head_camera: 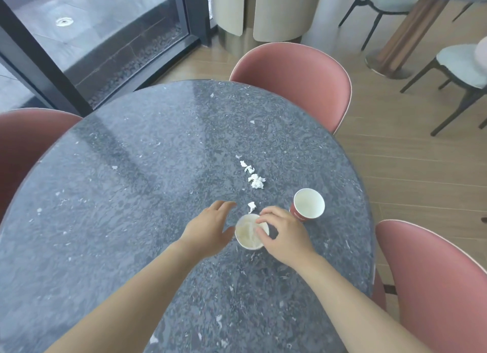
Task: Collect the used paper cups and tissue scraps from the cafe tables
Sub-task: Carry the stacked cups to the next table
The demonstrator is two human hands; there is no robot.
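Note:
A white-lined paper cup stands upright on the dark speckled round table. My right hand hovers over its right rim, fingertips pinched together above the opening. Whether they hold anything is unclear. Just left of that cup, my left hand is spread open and touches nothing. A second cup, red outside, sits upright to the right. One small tissue scrap lies just beyond the near cup. Further back lies a trail of crumpled scraps.
Pink chairs surround the table: one at the far side, one at the left, one at the near right. Grey chairs and another table's base stand at the back right. A glass door is at the back left.

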